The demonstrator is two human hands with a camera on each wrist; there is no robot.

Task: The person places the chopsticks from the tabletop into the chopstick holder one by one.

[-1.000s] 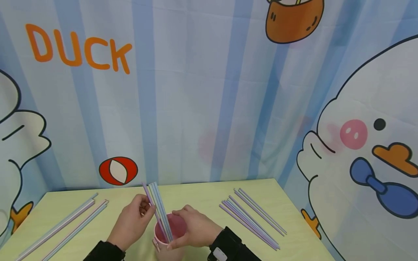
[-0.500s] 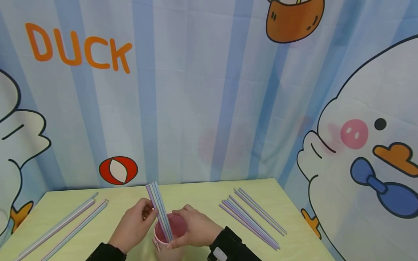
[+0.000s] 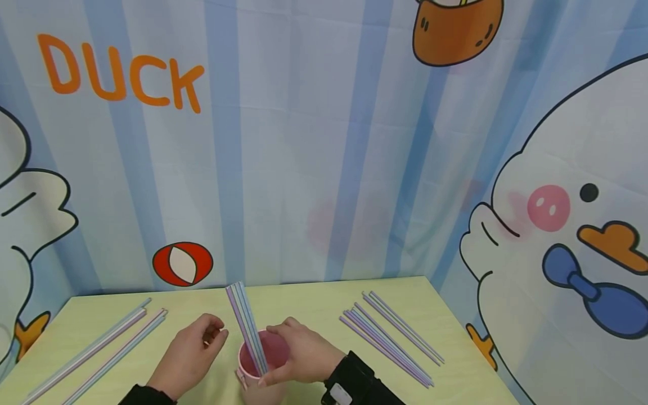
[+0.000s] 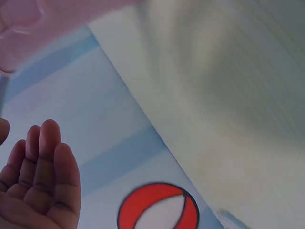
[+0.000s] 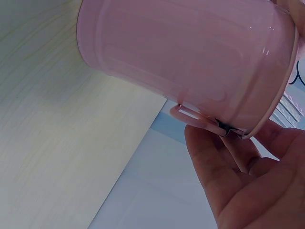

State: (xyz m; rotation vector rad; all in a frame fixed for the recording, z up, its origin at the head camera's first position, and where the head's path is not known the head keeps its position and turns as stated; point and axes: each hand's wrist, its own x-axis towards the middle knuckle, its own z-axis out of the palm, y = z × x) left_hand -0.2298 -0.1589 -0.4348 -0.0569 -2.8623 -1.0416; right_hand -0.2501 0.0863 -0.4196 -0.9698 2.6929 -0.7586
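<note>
A pink metal bucket stands at the table's front middle, a small bundle of pastel straws leaning to the left in it. My right hand grips the bucket's rim, thumb at the near side; in the right wrist view its fingers are by the handle loop. Just left of the straws, my left hand is apart from them and holds nothing. In the left wrist view the left hand's fingers look extended and slightly bent, below the bucket's pink wall.
Several long pastel straws lie slanting on the table's left side. Several purple straws lie on the right, with a smaller group behind them. A striped duck-print curtain hangs behind the pale yellow table.
My left hand brought a purple straw against the bundle in the bucket, let go of it, and drew back to the left. My right hand has stayed on the bucket's rim.
</note>
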